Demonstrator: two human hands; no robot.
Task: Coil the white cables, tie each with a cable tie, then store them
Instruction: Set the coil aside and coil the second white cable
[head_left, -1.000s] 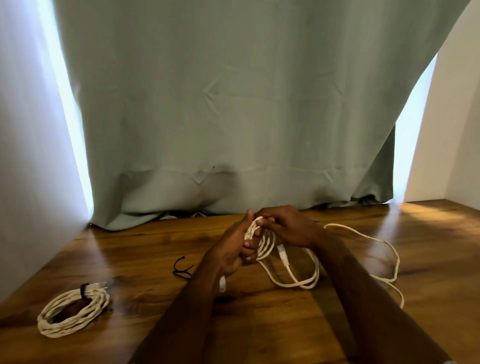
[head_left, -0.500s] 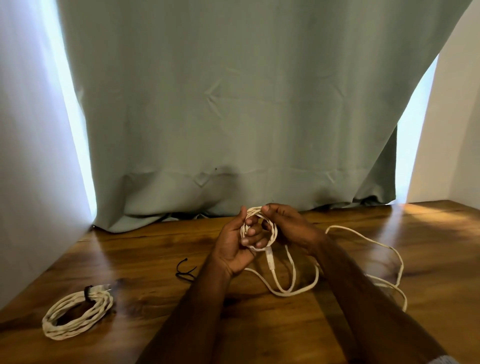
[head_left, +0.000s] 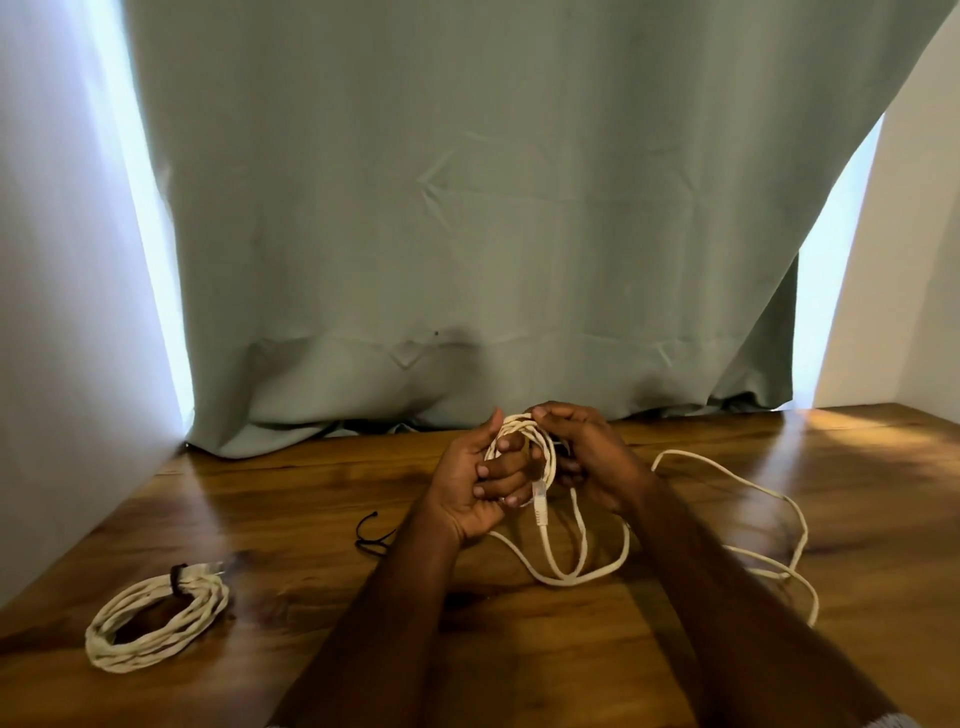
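Observation:
My left hand (head_left: 475, 486) holds a small coil of white cable (head_left: 540, 447) with its fingers curled through the loops. My right hand (head_left: 587, 457) grips the same coil from the right at its top. A connector end (head_left: 540, 506) hangs below the coil, and loose cable (head_left: 727, 475) trails in loops over the table to the right. A finished white coil (head_left: 156, 618) bound with a dark tie lies at the front left. A loose black cable tie (head_left: 371, 535) lies on the table just left of my left wrist.
The wooden table (head_left: 291, 519) runs to a grey-green curtain (head_left: 467, 234) at the back. White walls stand close on the left and right, with bright gaps beside the curtain.
Both hands have turned the coil and added loops. The connector end has swung from beside my left wrist to hang under the coil, and the loose cable has been drawn in.

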